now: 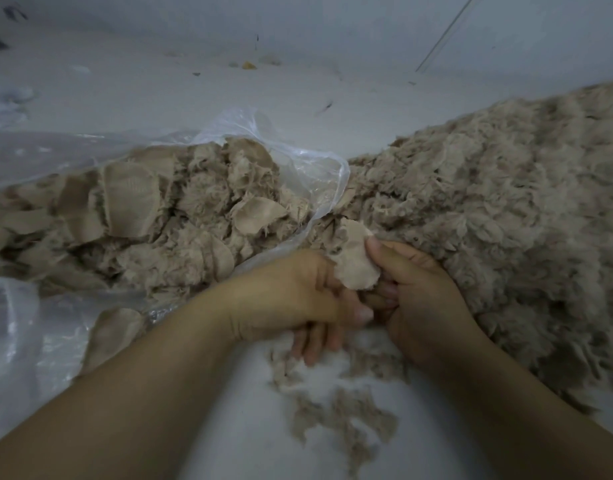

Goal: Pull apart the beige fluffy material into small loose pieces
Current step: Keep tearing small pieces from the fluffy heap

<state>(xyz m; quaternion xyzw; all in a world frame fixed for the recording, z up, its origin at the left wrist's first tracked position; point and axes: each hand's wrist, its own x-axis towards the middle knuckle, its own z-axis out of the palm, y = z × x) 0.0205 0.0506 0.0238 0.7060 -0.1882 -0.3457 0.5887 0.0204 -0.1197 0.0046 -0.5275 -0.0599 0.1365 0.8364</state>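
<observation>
Beige fluffy fabric scrap (356, 265) is pinched between left hand (298, 292) and right hand (416, 292) beside the loose fluff heap (506, 209), mid-tear; outward pulling is judged next.

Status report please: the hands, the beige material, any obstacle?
Left hand and right hand both grip one beige scrap. Loose fluff below. Clear plastic bag beside them, not blocking.
</observation>
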